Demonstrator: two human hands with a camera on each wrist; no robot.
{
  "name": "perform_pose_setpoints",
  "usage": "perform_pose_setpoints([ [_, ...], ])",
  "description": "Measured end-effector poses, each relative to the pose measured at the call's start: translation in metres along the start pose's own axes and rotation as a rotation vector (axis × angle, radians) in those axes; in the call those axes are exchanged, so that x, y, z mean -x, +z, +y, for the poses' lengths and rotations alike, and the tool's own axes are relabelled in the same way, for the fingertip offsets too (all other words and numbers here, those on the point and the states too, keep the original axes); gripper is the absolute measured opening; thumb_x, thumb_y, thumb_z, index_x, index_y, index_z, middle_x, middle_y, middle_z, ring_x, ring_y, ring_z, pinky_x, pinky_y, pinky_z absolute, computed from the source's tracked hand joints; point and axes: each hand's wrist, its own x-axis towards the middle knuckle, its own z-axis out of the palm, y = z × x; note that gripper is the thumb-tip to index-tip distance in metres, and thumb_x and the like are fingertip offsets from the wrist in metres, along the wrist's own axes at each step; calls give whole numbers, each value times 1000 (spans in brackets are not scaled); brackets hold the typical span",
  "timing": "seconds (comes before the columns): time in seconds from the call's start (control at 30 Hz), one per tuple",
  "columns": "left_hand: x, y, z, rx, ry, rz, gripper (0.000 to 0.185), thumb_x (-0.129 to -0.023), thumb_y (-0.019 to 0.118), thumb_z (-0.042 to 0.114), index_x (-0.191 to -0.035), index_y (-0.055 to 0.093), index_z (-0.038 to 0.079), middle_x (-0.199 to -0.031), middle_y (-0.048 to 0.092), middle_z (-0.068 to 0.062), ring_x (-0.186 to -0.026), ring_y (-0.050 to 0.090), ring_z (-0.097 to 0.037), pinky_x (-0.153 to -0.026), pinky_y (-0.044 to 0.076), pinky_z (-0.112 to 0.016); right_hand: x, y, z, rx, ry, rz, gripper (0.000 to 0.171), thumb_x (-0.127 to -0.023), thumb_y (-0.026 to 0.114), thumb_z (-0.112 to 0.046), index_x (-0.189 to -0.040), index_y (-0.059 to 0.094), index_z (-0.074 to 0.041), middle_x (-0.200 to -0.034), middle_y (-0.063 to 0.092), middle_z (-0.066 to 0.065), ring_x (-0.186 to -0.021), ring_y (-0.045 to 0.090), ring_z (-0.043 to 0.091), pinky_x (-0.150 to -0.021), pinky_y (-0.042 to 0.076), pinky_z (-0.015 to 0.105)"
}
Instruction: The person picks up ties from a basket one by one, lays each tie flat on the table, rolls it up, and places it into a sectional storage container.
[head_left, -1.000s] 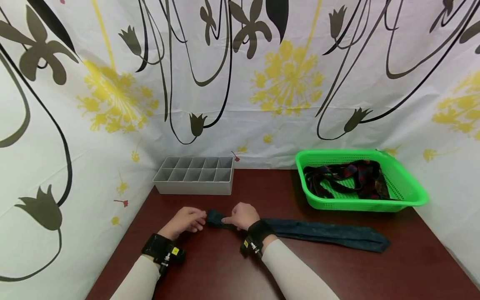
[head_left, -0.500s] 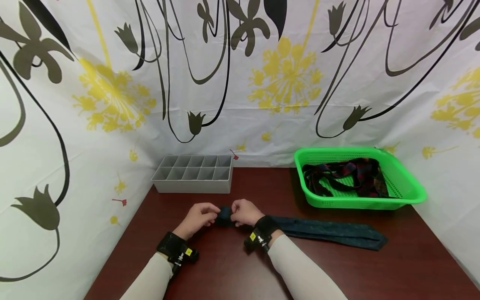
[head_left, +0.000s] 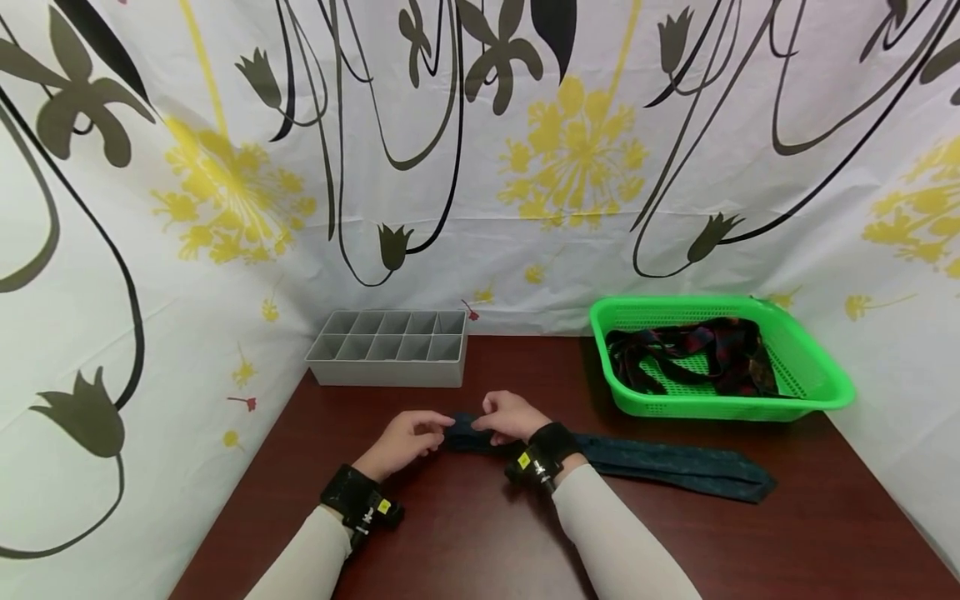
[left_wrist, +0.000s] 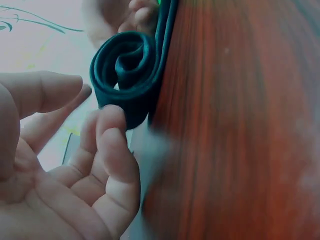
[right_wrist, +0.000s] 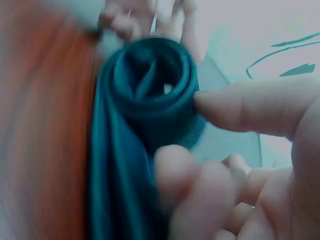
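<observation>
A dark teal necktie [head_left: 675, 467] lies lengthwise over the table, its wide pointed end to the right. Its left end is wound into a loose coil, and the coil's spiral side shows in both wrist views. My left hand [head_left: 405, 442] is at the coil's left side; in the left wrist view the fingertips [left_wrist: 112, 117] touch its outer layer while another finger stands apart. On the opposite side, my right hand [head_left: 513, 417] holds the coil between thumb and fingers [right_wrist: 225, 107]. Part of the tie is hidden behind the right hand and wrist.
A green mesh basket [head_left: 735, 408] at the back right holds dark patterned fabric strips [head_left: 727, 358]. A grey divided organizer box [head_left: 386, 375] stands at the back left. Floral cloth [head_left: 525, 275] hangs behind the brown table [head_left: 465, 542].
Both hands have shifted right along the tie, taking the coil with them. The left fingers have come up to the coil. The tie's wide end has stayed nearly in place.
</observation>
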Motion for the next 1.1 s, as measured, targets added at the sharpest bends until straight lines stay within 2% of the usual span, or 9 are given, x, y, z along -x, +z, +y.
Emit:
perform_pose_setpoints([
  [0.13,-2,1,2,-25,-58,13,30,-103,67,12,-131,70,4,-102,75,-14,-83,72,-20,-73,61,-30,6,-8,0,127,32,7,41,-91,83,-28,-71,49,-17,-60,45,-5,-52,60,12,-56,51,24],
  [0.23,-9,4,4,-26,-138,34,28,-103,68,17,-126,71,1,-99,76,-12,-79,74,-17,-72,63,-31,10,-11,0,161,47,-15,47,-92,83,-29,-66,46,-19,-56,42,-7,-50,58,11,-54,48,23],
  [0.37,-21,11,7,-9,-214,57,29,-101,71,26,-112,76,-1,-89,75,-10,-70,73,-16,-66,63,-31,15,-11,1,193,27,35,50,-92,85,-30,-64,45,-18,-54,42,-6,-50,61,12,-55,49,24],
  [0.5,-26,18,11,-4,-289,56,30,-96,77,31,-95,79,1,-75,73,-8,-61,70,-14,-60,61,-28,20,-5,7,202,-11,114,50,-90,87,-29,-65,45,-16,-53,43,-5,-50,64,14,-56,52,26],
  [0.67,-27,23,16,1,-367,123,30,-90,81,29,-74,74,4,-63,67,-4,-54,67,-13,-55,59,-26,21,2,11,175,-64,161,49,-89,88,-28,-66,46,-16,-52,44,-5,-49,65,14,-54,54,27],
  [0.77,-29,28,16,13,-372,157,30,-89,82,28,-73,71,5,-61,65,-3,-53,66,-13,-54,57,-25,22,2,11,178,-82,181,48,-89,88,-27,-67,46,-15,-52,46,-4,-49,65,15,-55,53,28],
  [0.9,-33,36,17,4,-357,188,23,-89,79,25,-78,72,6,-61,65,-3,-53,65,-13,-53,56,-24,23,1,12,185,-72,196,47,-90,87,-27,-67,48,-14,-53,50,-2,-48,64,15,-53,52,27],
  [1.0,-33,37,18,-50,-348,234,20,-87,77,25,-78,72,8,-61,65,-3,-53,62,-14,-51,52,-25,23,0,13,201,-71,186,44,-91,85,-29,-68,50,-15,-54,53,-3,-47,63,13,-52,51,25],
  [1.1,-29,32,20,-163,-322,302,23,-86,75,27,-71,67,12,-57,62,-1,-52,58,-15,-50,45,-26,24,-2,12,235,-80,169,42,-90,85,-29,-68,52,-15,-54,53,-3,-46,62,13,-52,50,25],
])
